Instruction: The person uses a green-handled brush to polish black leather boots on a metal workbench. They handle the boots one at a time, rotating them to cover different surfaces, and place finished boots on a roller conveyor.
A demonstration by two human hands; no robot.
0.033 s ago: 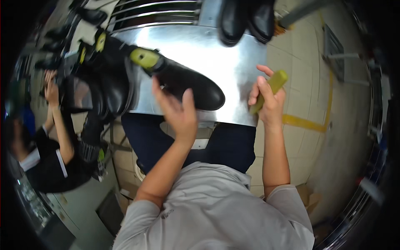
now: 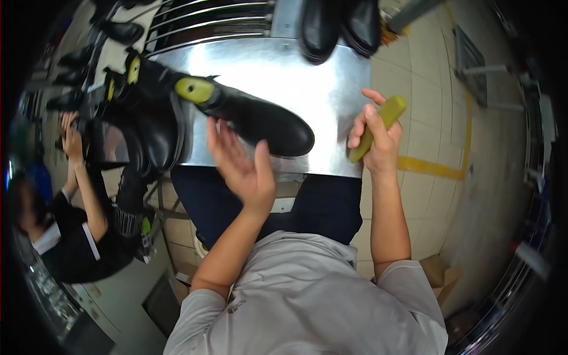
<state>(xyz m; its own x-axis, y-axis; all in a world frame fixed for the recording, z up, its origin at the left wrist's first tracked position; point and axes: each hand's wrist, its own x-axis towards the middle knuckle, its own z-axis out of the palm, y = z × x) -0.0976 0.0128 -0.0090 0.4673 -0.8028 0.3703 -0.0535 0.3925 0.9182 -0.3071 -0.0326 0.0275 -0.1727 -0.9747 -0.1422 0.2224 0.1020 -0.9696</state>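
Observation:
A black boot (image 2: 269,122) lies on its side on the steel tabletop (image 2: 260,65), toe to the right. A yellow-green last (image 2: 195,90) with a dark hole shows at its top opening. My left hand (image 2: 244,165) is open at the boot's near edge, thumb apart and fingers slightly blurred. Whether its fingertips touch the leather I cannot tell. Off the table's right edge, my right hand (image 2: 380,139) grips an olive-green bar (image 2: 386,124) with rounded ends, held slantwise. The index finger sticks out above the bar.
Several black boots with yellow-green lasts (image 2: 134,70) crowd the left side. A pair of black boots (image 2: 319,29) stands at the table's far right. Metal bars (image 2: 210,26) lie beyond the tabletop. At left, a co-worker's hand (image 2: 72,142) is raised beside the boots.
The whole view has shifted slightly. My left hand has drawn back a little toward me from the boot. My right hand keeps its grip on the olive-green bar.

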